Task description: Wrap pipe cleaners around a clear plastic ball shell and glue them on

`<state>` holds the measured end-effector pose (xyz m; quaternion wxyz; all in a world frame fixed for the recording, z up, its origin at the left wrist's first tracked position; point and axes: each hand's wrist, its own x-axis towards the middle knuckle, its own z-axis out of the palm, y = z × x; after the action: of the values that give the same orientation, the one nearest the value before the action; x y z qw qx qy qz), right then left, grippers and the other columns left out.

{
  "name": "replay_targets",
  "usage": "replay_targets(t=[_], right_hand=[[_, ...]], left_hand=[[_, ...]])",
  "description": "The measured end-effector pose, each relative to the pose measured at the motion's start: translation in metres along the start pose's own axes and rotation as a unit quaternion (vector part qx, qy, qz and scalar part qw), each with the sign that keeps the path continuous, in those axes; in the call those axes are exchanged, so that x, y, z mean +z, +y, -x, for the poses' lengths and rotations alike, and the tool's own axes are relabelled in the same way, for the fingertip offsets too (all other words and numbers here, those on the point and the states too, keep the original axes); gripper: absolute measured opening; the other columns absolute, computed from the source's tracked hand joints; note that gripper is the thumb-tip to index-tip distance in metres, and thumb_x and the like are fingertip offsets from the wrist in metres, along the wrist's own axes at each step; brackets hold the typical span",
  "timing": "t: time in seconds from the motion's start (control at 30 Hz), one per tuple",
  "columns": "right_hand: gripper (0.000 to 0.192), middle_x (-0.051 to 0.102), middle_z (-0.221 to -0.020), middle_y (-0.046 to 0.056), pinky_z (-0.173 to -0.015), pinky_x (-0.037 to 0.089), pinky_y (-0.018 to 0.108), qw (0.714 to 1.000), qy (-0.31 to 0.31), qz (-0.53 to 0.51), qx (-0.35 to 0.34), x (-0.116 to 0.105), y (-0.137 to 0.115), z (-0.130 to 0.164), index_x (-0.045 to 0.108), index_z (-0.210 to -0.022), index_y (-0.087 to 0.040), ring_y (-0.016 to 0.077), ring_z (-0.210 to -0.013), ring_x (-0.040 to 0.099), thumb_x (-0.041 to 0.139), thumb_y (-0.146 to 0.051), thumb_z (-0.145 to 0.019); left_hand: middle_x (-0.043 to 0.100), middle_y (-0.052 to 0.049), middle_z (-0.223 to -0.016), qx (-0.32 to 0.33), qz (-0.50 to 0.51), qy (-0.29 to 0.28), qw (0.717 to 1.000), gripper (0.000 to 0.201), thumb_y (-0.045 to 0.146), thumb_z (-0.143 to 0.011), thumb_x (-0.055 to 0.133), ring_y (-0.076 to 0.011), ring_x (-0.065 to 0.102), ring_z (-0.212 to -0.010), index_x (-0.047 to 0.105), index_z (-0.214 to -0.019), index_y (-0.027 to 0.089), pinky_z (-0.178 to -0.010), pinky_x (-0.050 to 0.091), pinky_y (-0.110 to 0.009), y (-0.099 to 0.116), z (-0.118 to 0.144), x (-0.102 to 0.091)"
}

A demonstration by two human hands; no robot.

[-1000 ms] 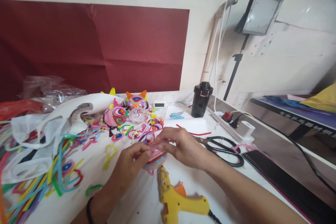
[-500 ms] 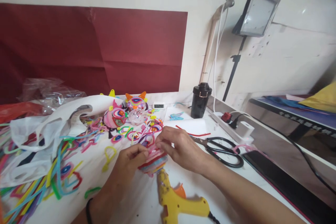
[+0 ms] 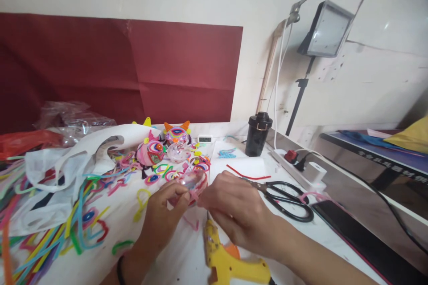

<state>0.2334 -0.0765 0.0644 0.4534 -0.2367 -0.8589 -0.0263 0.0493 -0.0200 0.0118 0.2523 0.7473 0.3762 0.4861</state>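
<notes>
My left hand [image 3: 165,216] and my right hand [image 3: 230,207] meet over the white table, both gripping one small round ornament [image 3: 193,182] with a clear dome and pink pipe-cleaner trim. The ornament is tilted so its clear side faces up. A loose pink strand [image 3: 191,222] trails below it. A yellow glue gun [image 3: 230,263] lies on the table just under my right wrist. Black scissors [image 3: 288,200] lie to the right of my right hand.
Finished colourful ornaments [image 3: 163,144] and several loose pipe-cleaner pieces [image 3: 76,227] cover the left and middle. White bags [image 3: 56,169] sit at the left, a black cup [image 3: 258,134] and power strip [image 3: 297,167] at the back right, a dark phone [image 3: 354,231] at the right edge.
Both hands turned the ornament over: its striped red and blue side showed before, its clear dome shows now. The hands shifted slightly toward me.
</notes>
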Motion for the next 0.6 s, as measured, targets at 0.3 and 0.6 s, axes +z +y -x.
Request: replay_targets(t=[0.3, 0.6], right_hand=[[0.028, 0.071, -0.087, 0.008, -0.071, 0.05, 0.035, 0.999, -0.002, -0.014, 0.044, -0.006, -0.014, 0.018, 0.058, -0.108, -0.02, 0.0203, -0.077, 0.064, 0.049, -0.004, -0.086], [0.032, 0.069, -0.096, 0.004, -0.079, 0.053, 0.034, 0.937, -0.093, -0.014, 0.336, -0.013, 0.008, 0.055, 0.058, -0.111, -0.025, 0.0215, -0.088, 0.065, 0.065, -0.019, -0.08]], left_hand=[[0.06, 0.0, -0.063, 0.124, -0.076, 0.051, 0.988, 0.017, 0.017, -0.081, 0.055, -0.0171, 0.055, -0.063, 0.06, -0.065, 0.021, -0.067, 0.041, -0.03, 0.01, 0.005, -0.003], [0.056, 0.0, -0.067, 0.121, -0.028, 0.062, 0.99, 0.015, 0.015, -0.084, 0.054, -0.0172, 0.053, -0.067, 0.058, -0.071, 0.022, -0.065, 0.042, -0.029, 0.001, 0.004, -0.005]])
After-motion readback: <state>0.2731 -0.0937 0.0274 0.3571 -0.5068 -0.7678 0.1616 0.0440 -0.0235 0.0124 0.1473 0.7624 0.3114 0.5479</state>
